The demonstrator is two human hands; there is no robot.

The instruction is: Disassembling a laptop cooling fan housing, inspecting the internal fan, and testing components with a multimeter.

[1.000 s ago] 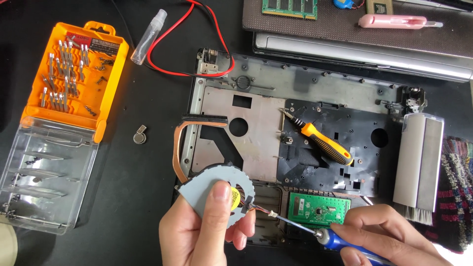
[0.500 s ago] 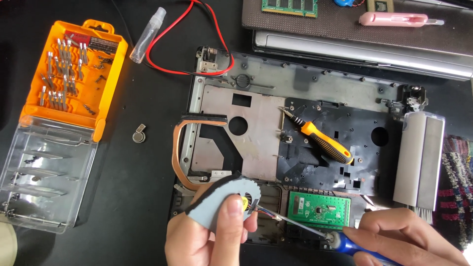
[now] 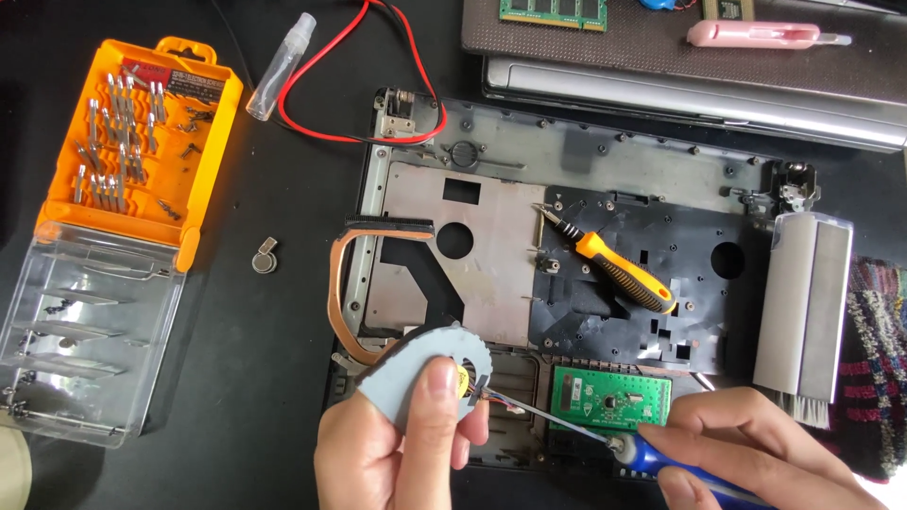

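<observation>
- At the bottom edge of the view, the left hand (image 3: 397, 453) pinches a grey fan (image 3: 416, 373) by its flat housing, thumb on the near face, the other fingers hidden behind it.
- Fan position: held above the front of the opened laptop chassis (image 3: 567, 264), tilted toward the camera, just left of the green board (image 3: 609, 399).
- The right hand (image 3: 756, 449) is closed around the blue handle of a screwdriver (image 3: 652, 458); the thin shaft runs up and left, and its tip meets the fan near the yellow hub (image 3: 460, 380).
- Handling, judged from its look: the fan is thin and light. The housing seems stiff enough for an edge pinch. The hub and the thin leads at its right side look fragile.
- Take hold at the outer rim or the flat cover, as the left hand does. Keep fingers off the hub and the leads.
- The screwdriver tip could slip off a small fastener; support from behind the housing would counter the push.
- A copper-coloured band (image 3: 338, 293) curves from behind the fan up along the chassis' left edge. Whether it is joined to the fan cannot be told.
- Nearby: a second screwdriver with an orange handle (image 3: 624, 274) lies on the chassis. An orange bit case (image 3: 132, 151) lies open at the left, with a coin cell (image 3: 265, 257) between it and the chassis. A grey brush (image 3: 803, 312) lies at the right.
</observation>
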